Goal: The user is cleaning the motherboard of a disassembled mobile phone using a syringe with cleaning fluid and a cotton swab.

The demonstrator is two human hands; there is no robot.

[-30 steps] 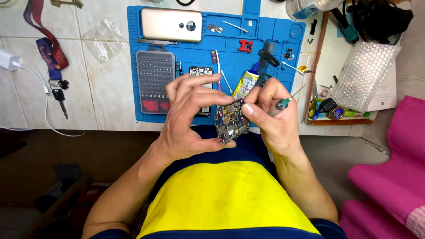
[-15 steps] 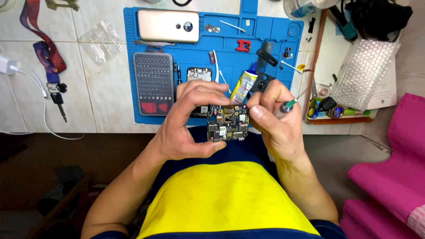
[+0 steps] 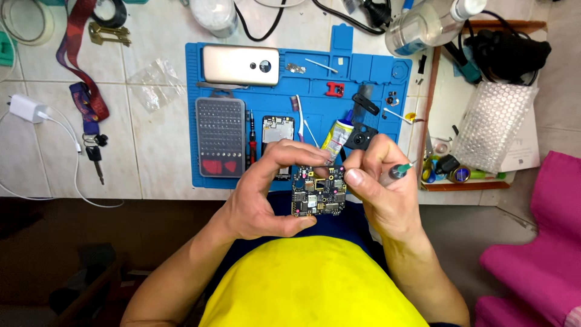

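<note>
1. Stretching across the tiled white worktop (image 3: 151, 169), a blue repair mat (image 3: 315, 97) fills the middle of the view, with a wooden-edged tray (image 3: 426, 121) just beside its right edge.
2. A sheet of bubble wrap (image 3: 493, 124) lies on that tray, and a clear plastic bottle (image 3: 426, 27) lies tilted at the mat's top right corner.
3. The left hand (image 3: 263, 194) is curled in a wide C, thumb underneath and fingers arched over the top, pinching a small dark circuit board (image 3: 319, 195) by its lower and upper left edges.
4. The right hand (image 3: 378, 188) is closed, thumb pressed to the board's upper right corner, with a green-tipped slim tool (image 3: 396, 172) gripped in its fingers and pointing right.
5. A gold phone back (image 3: 241, 65) lies flat at the mat's top left.
6. A grey case of screwdriver bits (image 3: 221, 136) sits below it, on the mat's left side.
7. The circuit board is held in the air between both hands, just off the near edge of the mat and above the yellow shirt (image 3: 308, 284).
8. A white charger plug (image 3: 25, 108) with its cable rests on the worktop's far left, well apart from the hands.
9. A red small part (image 3: 333, 90) lies on the mat's upper middle.
</note>
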